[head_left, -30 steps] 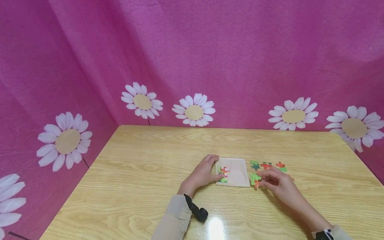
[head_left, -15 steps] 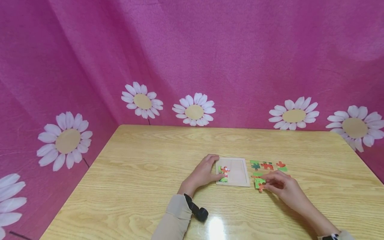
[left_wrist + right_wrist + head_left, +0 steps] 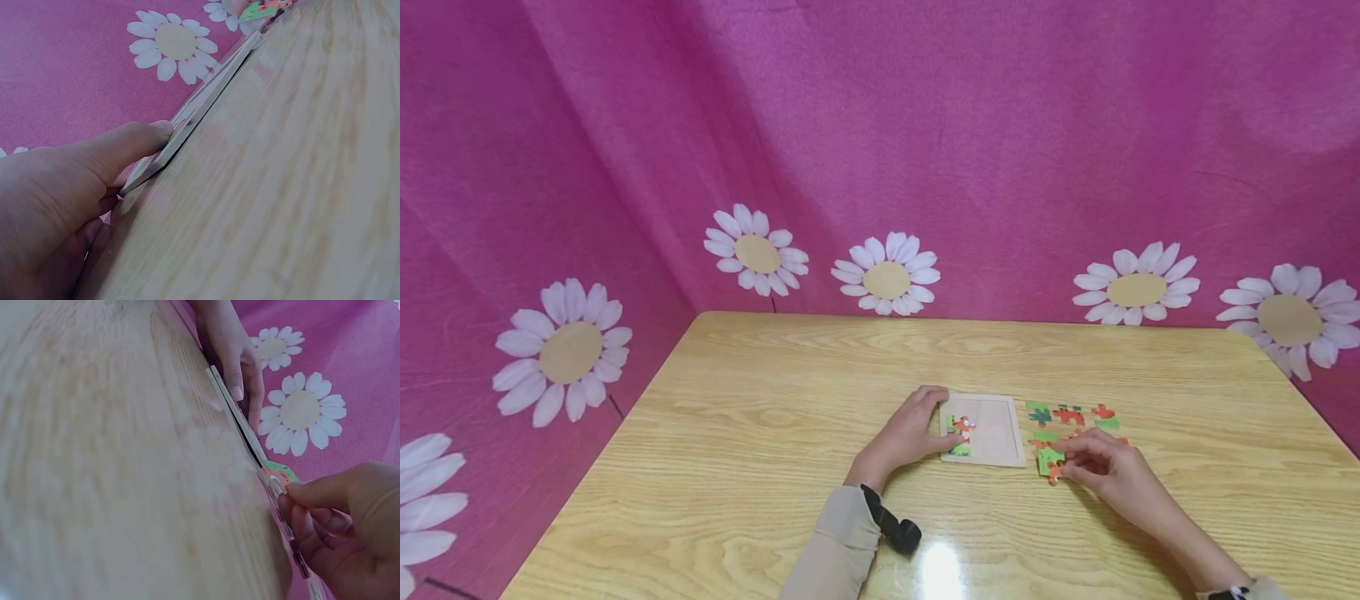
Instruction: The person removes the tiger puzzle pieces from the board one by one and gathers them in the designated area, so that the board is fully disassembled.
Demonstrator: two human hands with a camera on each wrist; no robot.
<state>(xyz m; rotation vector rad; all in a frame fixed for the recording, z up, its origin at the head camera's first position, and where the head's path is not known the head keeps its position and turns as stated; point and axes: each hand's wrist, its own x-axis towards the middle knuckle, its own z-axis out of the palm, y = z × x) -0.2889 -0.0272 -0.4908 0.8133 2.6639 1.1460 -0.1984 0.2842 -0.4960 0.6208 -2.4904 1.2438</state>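
Observation:
My left hand holds the left side of a shallow wooden puzzle tray, its thumb lying over the tray's edge. A few joined orange and green puzzle pieces sit inside the tray's left part, partly behind the thumb. In the left wrist view, the tray's edge runs away from the thumb. To the tray's right, my right hand pinches a green and orange jigsaw piece between thumb and fingers. The right wrist view shows this piece at the fingertips, close to the tray.
Several loose jigsaw pieces lie in rows right of the tray, some partly hidden by the right hand. The wooden table meets a pink cloth with white flowers along its back and left.
My right hand has shifted slightly right and nearer with the green and orange jigsaw piece, uncovering other pieces behind it. The left hand and tray have stayed in place.

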